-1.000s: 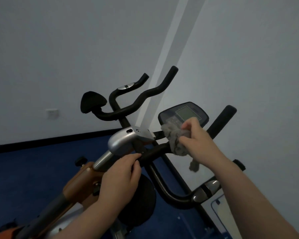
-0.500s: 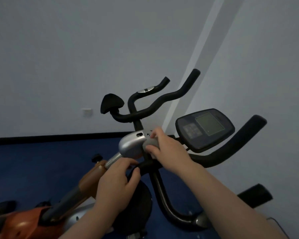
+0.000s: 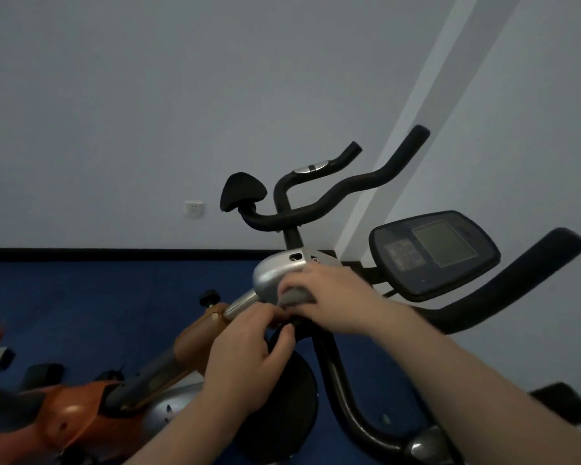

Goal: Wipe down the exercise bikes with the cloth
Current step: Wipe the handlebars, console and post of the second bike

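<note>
An orange and silver exercise bike (image 3: 195,340) stands in front of me, with black handlebars (image 3: 503,300) and a dark console (image 3: 433,253). My right hand (image 3: 336,297) grips a grey cloth (image 3: 294,296) and presses it against the silver stem cover (image 3: 275,270); most of the cloth is hidden under the hand. My left hand (image 3: 249,360) grips the black handlebar just below the stem, fingers curled round it.
A second bike's black handlebars (image 3: 332,196) and pad (image 3: 242,191) rise behind, by the grey wall. The floor (image 3: 98,297) is blue with a black skirting. A wall socket (image 3: 194,209) sits at the left. A black disc (image 3: 282,411) hangs below my left hand.
My right hand has carried the cloth from the bar beside the console leftward onto the silver stem cover. The view has swung left. My left hand keeps its grip.
</note>
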A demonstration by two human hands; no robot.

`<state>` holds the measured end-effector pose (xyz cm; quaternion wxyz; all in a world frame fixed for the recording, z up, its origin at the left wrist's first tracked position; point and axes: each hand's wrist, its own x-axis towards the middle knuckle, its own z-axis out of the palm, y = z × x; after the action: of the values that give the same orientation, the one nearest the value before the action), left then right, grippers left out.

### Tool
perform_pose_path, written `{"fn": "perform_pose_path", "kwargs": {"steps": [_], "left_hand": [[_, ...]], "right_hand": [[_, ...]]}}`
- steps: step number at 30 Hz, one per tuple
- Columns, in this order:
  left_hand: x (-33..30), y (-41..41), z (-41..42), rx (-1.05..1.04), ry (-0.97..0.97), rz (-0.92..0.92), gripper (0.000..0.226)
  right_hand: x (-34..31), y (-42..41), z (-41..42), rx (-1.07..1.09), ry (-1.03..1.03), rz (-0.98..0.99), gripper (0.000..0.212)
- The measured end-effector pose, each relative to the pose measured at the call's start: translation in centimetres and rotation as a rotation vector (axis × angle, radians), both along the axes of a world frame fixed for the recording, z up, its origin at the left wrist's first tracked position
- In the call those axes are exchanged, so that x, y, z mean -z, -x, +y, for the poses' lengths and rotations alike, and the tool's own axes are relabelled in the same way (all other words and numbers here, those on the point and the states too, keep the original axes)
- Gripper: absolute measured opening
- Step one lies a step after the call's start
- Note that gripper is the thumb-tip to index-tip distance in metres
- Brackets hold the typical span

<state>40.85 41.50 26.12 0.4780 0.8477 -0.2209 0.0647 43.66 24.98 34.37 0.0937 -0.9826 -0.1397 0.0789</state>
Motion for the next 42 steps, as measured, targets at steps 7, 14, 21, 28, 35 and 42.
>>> {"fn": "perform_pose_path", "kwargs": {"steps": [7,14,21,28,35,42], "left_hand": [[0.1,-0.3,0.4,0.141,0.168,0.099,0.02],[-0.4,-8.4,0.6,0.1,0.334,0.29,0.018],[1.0,-11.9,-1.5,0.184,0.344,0.362,0.023],[1.7,-14.6,-0.2,0.336,0.313,0.245,0.037],[1.4,-16.5,-0.5,0.342,0.482,0.6,0.053],[0.3,-16.3,0.2,0.507,0.161,-0.002,0.046]], "right_hand": [[-0.9,0.0,-2.7,0.279,-0.084,0.11,0.024],[-0.6,-2.5,-3.8,0.75,-0.228,-0.053,0.019],[2.3,-4.9,1.3,0.678,-0.205,-0.141,0.019],[2.2,-5.2,2.0,0.866,-0.208,-0.155,0.021],[2.1,-3.3,3.5,0.634,-0.196,-0.246,0.026],[2.3,-3.0,4.5,0.681,-0.171,-0.271,0.03]]}}
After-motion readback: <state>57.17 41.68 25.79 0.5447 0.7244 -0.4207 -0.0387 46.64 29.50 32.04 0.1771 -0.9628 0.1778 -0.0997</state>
